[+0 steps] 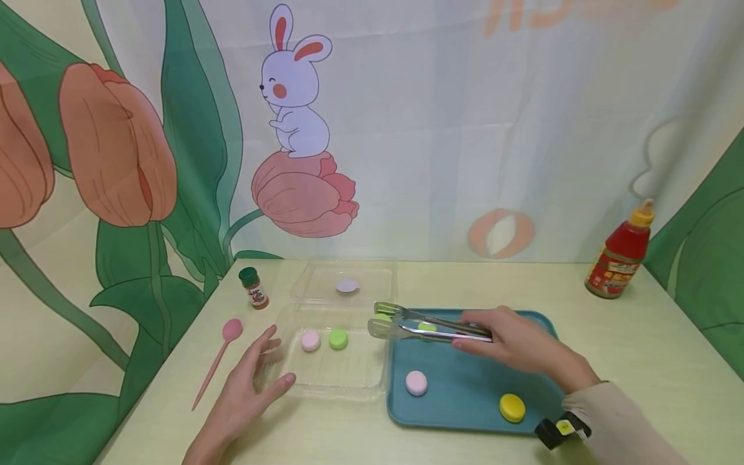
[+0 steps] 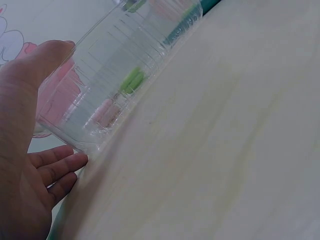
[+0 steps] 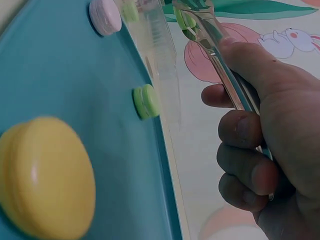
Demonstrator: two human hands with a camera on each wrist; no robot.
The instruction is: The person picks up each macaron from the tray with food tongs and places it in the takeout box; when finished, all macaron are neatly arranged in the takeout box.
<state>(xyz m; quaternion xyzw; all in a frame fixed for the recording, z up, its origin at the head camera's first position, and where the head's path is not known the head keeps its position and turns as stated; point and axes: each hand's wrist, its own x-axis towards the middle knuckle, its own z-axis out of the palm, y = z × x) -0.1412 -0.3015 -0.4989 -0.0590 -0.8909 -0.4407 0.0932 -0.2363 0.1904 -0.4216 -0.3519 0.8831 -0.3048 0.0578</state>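
Observation:
My right hand [image 1: 508, 339] grips metal tongs [image 1: 444, 326] with green tips. Between the tips is a green macaron [image 3: 185, 19], held over the right rim of a clear plastic container [image 1: 331, 381]. Inside the container lie a pink macaron [image 1: 310, 340] and a green macaron [image 1: 338, 339]. My left hand [image 1: 241, 391] is at the container's left side, thumb and fingers spread; its fingertips are close to the wall, and contact is unclear. On the blue tray [image 1: 465, 381] sit a pale pink macaron [image 1: 416, 383], a yellow macaron [image 1: 512, 408] and a green macaron [image 1: 427, 329], partly behind the tongs.
The container's clear lid [image 1: 372, 278] lies open behind it, bearing a pale lilac oval [image 1: 347, 285]. A pink spoon [image 1: 216, 361] and a small green-capped spice jar [image 1: 254, 289] are at the left. A red sauce bottle [image 1: 619, 258] stands at the back right.

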